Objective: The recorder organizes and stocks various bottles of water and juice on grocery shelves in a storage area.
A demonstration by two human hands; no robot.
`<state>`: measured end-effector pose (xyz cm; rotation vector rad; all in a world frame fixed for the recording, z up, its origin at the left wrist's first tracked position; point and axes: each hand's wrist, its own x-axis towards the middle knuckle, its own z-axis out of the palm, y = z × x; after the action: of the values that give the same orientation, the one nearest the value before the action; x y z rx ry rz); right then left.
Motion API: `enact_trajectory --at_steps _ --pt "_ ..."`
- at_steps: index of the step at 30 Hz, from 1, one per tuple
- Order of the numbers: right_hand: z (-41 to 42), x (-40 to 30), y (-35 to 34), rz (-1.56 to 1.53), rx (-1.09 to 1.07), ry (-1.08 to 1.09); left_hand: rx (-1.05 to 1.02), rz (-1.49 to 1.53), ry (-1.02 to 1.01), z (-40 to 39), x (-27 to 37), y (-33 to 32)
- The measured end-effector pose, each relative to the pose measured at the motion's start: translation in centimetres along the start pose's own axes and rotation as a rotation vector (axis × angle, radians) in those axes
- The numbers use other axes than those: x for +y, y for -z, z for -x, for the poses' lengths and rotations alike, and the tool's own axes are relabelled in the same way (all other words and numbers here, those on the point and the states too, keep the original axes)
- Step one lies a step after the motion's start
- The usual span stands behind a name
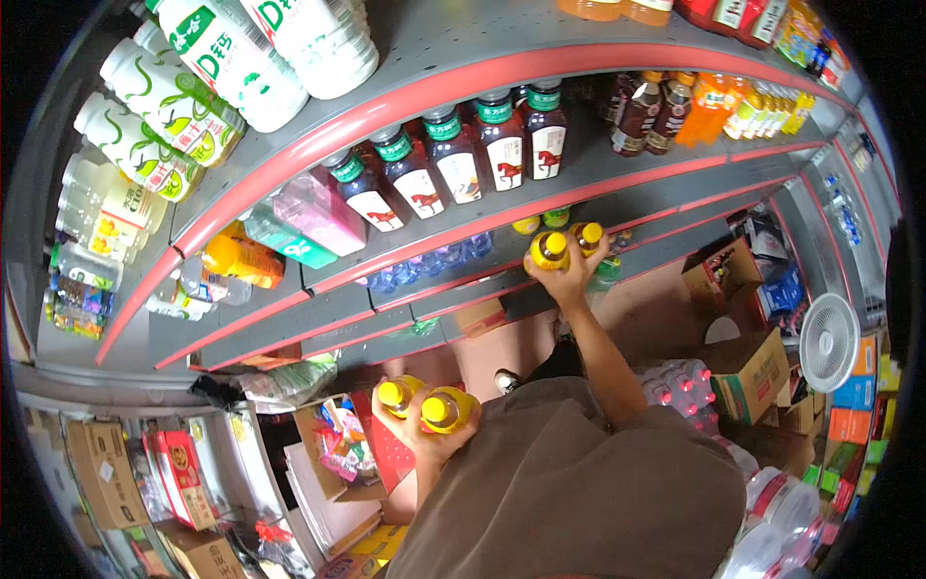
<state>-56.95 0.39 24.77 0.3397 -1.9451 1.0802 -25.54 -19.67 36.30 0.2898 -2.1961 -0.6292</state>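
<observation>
My left hand [423,440] grips two yellow-capped bottles [450,410] side by side, close to my torso, with its fingers around them. Two more yellow-capped bottles [551,250] are in my right hand [566,279], which reaches forward to the lower shelves of the rack. Just beyond that hand stand a yellow-lidded and a green-lidded container [555,216]. On the shelf [463,211] above is a row of dark bottles [443,155] with green neck bands and horse labels. Blue-tinted bottles [434,262] sit lower, to the left of my right hand.
White bottles [231,65] fill the upper left shelf. An open carton [340,449] of colourful packets stands on my left. Shrink-wrapped bottles [778,499], a cardboard box [749,373] and a white round fan [830,342] are on my right. The shelf edges have red strips.
</observation>
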Motion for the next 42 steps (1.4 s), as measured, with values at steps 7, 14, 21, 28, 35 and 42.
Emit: enact_trajectory --at_steps 7,14,21,28,35,42 --pt "-1.8 3.5 -4.7 0.016 0.031 0.032 -0.051 -0.12 0.003 1.3 0.9 1.2" --pt "-2.0 4.0 -6.0 0.011 -0.029 0.071 -0.005 -0.197 0.048 0.8 2.1 0.9" --pt "-2.8 5.4 -8.2 0.085 0.012 0.107 0.042 -0.196 -0.009 0.5 2.1 0.0" --pt "-3.1 6.3 -9.4 0.129 -0.017 0.085 0.054 -0.101 0.012 1.1 2.2 -0.4" --pt "-3.0 6.1 -8.6 0.194 -0.047 0.06 0.009 -0.12 0.045 1.0 3.0 -0.4" --pt "-3.4 5.8 -7.9 0.201 -0.051 0.102 -0.008 -0.125 0.045 1.4 3.1 -0.6"
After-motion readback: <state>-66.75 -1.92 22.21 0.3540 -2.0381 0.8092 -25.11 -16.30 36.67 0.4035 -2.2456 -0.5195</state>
